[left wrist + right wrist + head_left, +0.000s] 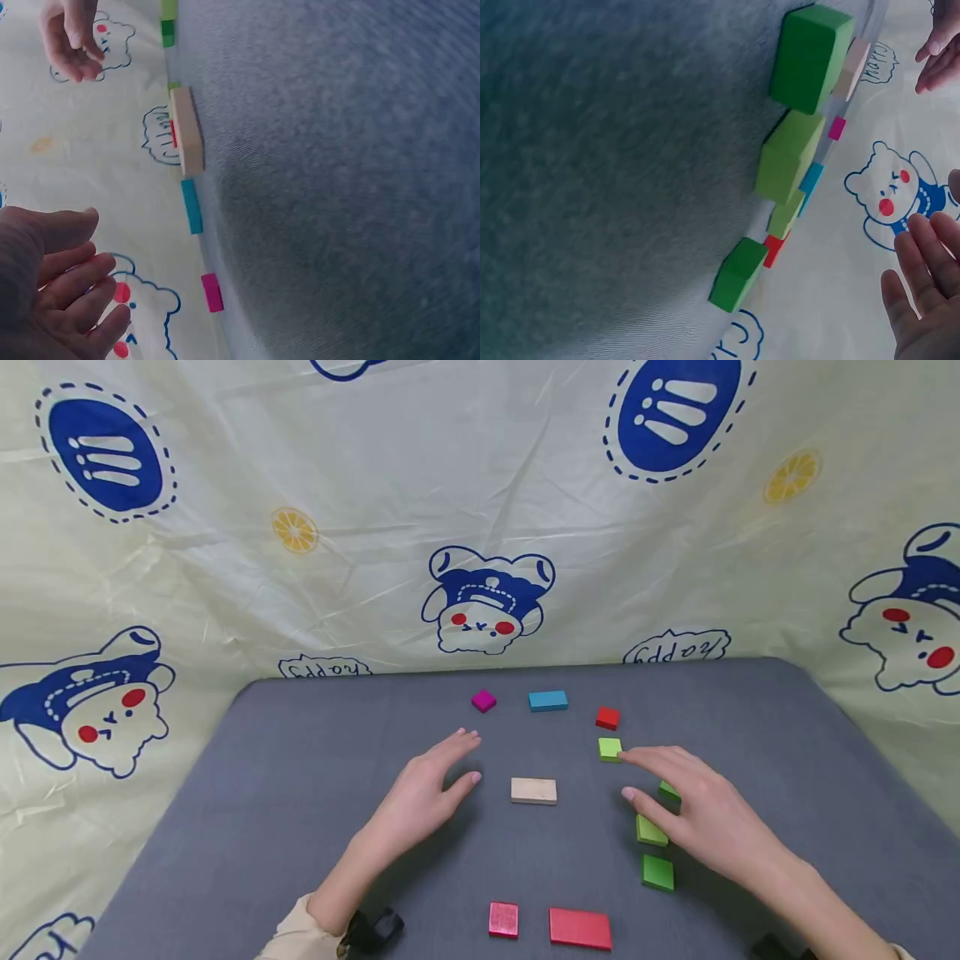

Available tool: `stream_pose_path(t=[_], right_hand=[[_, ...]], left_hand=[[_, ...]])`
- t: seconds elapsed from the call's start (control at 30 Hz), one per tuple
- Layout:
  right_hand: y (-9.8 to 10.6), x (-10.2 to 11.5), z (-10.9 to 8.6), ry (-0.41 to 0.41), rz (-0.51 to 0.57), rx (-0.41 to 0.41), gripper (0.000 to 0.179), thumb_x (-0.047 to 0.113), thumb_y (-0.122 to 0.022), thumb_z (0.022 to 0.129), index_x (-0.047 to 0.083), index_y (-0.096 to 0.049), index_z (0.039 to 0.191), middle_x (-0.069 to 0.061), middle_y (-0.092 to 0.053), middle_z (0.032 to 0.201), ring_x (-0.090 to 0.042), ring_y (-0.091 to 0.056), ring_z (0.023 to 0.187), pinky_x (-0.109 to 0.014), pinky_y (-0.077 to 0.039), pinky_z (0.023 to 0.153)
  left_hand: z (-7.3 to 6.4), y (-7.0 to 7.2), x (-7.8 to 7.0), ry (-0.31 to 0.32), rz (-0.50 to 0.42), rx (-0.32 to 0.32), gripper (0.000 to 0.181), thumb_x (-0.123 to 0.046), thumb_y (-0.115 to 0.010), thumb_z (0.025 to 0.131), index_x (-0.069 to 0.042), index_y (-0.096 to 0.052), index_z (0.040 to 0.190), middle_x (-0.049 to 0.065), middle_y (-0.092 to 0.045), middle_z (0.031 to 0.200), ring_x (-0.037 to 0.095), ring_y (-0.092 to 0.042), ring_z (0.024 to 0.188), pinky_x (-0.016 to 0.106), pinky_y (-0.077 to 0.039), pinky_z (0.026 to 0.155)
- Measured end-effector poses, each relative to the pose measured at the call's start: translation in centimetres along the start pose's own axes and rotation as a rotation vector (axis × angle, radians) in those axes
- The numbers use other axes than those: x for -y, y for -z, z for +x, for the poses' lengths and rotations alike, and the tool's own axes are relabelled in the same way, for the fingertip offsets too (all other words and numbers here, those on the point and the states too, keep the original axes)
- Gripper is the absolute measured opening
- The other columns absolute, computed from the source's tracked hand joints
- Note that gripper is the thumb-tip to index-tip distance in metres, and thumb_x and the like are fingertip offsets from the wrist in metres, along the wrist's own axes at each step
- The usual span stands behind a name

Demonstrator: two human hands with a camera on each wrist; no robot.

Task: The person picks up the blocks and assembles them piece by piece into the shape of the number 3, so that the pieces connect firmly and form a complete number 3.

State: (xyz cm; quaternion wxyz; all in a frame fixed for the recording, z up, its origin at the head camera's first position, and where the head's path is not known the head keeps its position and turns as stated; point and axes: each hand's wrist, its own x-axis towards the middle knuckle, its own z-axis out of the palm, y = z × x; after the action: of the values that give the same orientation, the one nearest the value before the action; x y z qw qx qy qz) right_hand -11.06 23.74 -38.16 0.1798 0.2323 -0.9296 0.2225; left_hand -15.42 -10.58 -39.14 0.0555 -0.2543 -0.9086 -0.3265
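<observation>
My left hand [429, 789] hovers over the table left of a plain wooden block [533, 791], fingers relaxed and holding nothing. Opposite it, my right hand [701, 806] hangs over the right side with thumb and fingers apart, also holding nothing. Under and beside the right hand lie a light green block [610, 749], another light green block [651, 831], a green block [657, 872] and a partly hidden green block [670, 791]. In the left wrist view the left hand [64, 289] shows loosely spread fingers; the right wrist view shows the right hand [930, 281] likewise.
Toward the far edge of the grey table [300, 827] lie a magenta block [483, 701], a blue block [548, 701] and a red block [607, 718]. Nearer me are a pinkish-red square block [503, 919] and a red rectangular block [581, 929]. A printed sheet [225, 593] hangs behind.
</observation>
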Motion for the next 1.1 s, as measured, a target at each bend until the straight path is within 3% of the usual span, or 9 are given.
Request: stream_pose_path(t=[0.23,0.33,0.53,0.67,0.87,1.1], right_hand=[[-0.1,-1.7,-0.1,-0.024,0.047,0.030,0.048,0.017,-0.080,0.083,0.022,-0.062,0.127,0.007,-0.060,0.123,-0.014,-0.055,0.112,-0.025,-0.042,0.092],[0.0,-2.3,-0.3,-0.047,0.062,0.037,0.048,0.019,-0.079,0.085,0.023,-0.062,0.129,0.007,-0.059,0.124,-0.014,-0.055,0.113,-0.023,-0.041,0.092],[0.1,-3.6,-0.6,-0.063,0.086,0.047,0.048,0.023,-0.078,0.086,0.025,-0.061,0.130,0.009,-0.060,0.124,-0.009,-0.054,0.112,-0.011,-0.035,0.091],[0.0,-4.1,-0.8,-0.079,0.095,0.054,0.046,0.025,-0.078,0.087,0.023,-0.062,0.130,0.008,-0.061,0.124,-0.008,-0.054,0.113,-0.015,-0.036,0.091],[0.0,-4.5,-1.1,-0.110,0.089,0.059,0.044,0.028,-0.075,0.089,0.022,-0.062,0.130,0.006,-0.062,0.124,-0.013,-0.054,0.113,-0.030,-0.041,0.090],[0.2,-4.7,-1.7,-0.138,0.107,0.049,0.044,0.029,-0.074,0.090,0.027,-0.060,0.131,0.008,-0.061,0.125,-0.009,-0.052,0.115,-0.018,-0.035,0.091]], left_hand=[[0.4,-0.9,0.0,-0.020,-0.010,0.009,0.045,-0.012,-0.073,0.089,-0.007,-0.061,0.132,0.007,-0.059,0.135,0.020,-0.051,0.129,0.042,-0.042,0.102],[0.7,-1.1,0.1,-0.016,-0.031,0.030,0.046,-0.013,-0.075,0.088,-0.006,-0.062,0.131,0.007,-0.061,0.132,0.021,-0.054,0.125,0.042,-0.043,0.101],[1.3,-1.6,0.4,0.085,-0.191,0.113,0.049,-0.018,-0.076,0.088,-0.007,-0.061,0.133,0.006,-0.060,0.132,0.028,-0.056,0.121,0.044,-0.045,0.098],[1.7,-2.2,0.6,0.123,-0.258,0.146,0.048,-0.019,-0.076,0.087,-0.007,-0.062,0.131,0.005,-0.061,0.131,0.030,-0.059,0.115,0.044,-0.049,0.092],[2.3,-3.3,0.6,0.097,-0.312,0.199,0.047,-0.016,-0.077,0.086,-0.004,-0.063,0.129,0.006,-0.063,0.127,0.024,-0.060,0.112,0.040,-0.049,0.091],[2.8,-4.7,0.7,0.036,-0.292,0.221,0.044,-0.008,-0.077,0.084,-0.003,-0.064,0.126,0.005,-0.064,0.121,0.019,-0.057,0.111,0.035,-0.046,0.097]])
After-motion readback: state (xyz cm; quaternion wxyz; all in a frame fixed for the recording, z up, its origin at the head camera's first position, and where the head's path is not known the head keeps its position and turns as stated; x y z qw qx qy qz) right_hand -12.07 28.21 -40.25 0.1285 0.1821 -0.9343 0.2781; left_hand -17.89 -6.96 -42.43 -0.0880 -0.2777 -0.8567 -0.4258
